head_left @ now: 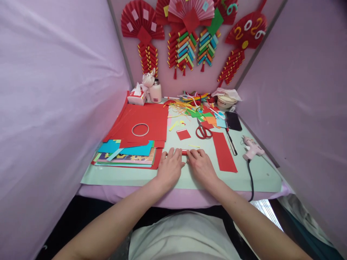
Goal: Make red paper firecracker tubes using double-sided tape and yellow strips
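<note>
Between my hands lies a small red paper roll point(185, 152) with a white edge, flat on the table near its front. My left hand point(170, 165) presses its fingertips on the roll's left end. On the right end, the fingers of my right hand point(201, 164) are bent down in the same way. My fingers cover most of the roll. Just beyond it rests a red paper square point(183, 134) with a white strip along its top. Red-handled scissors point(204, 132) lie past my right hand, beside a long red paper strip point(224, 151).
Red sheets point(146, 119) with a ring point(140, 130) on them cover the left side, above stacked coloured papers point(130, 159). At right are a glue gun point(252, 148), its cable and a phone point(233, 121). Paper scraps, a tissue box point(137, 97) and a bottle point(155, 92) stand behind.
</note>
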A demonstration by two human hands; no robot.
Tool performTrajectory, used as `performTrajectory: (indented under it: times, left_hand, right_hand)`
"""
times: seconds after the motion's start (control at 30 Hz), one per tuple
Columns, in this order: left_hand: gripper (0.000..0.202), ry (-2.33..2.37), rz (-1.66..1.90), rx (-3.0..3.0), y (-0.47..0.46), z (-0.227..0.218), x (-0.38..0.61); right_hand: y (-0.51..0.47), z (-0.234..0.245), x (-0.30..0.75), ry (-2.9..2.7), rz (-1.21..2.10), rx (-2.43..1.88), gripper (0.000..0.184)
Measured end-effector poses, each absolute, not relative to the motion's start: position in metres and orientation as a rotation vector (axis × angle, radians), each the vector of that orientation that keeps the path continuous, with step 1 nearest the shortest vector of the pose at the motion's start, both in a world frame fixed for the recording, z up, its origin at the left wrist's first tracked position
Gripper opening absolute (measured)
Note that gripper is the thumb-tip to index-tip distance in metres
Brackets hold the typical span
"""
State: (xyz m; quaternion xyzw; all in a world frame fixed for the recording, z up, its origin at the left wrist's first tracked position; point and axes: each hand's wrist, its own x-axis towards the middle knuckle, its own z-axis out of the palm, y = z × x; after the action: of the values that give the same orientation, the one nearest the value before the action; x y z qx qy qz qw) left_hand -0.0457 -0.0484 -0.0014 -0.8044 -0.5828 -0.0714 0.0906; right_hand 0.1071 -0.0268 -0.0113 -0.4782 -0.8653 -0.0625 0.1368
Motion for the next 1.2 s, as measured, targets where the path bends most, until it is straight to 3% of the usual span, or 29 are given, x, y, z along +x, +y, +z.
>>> performTrajectory:
  times: [0.33, 0.67, 0.93, 1.2]
  left_hand:
    - [0.032, -1.711, -0.242, -2.395, -0.019, -0.003, -0.044]
    - [0.040, -1.732, -0.228, -2.392, -0.052, -0.001, -0.043]
    - [0.040, -1.715, -0.263, -2.417, -0.019, -0.003, -0.043]
    - [0.046, -1.802, -0.350, -2.426, -0.016, -0.003, -0.043]
  right_hand:
    - [-0.004, -0.006, 0.106, -2.509, -0.128, -1.433, 0.023]
    - [-0.034, -0.006, 0.109, -2.506, -0.141, -1.442, 0.035]
    - [-0.007, -0.009, 0.107, -2.486, -0.117, -1.455, 0.022]
    - [-0.005, -0.009, 0.108, -2.469, -0.153, -1.476, 0.035]
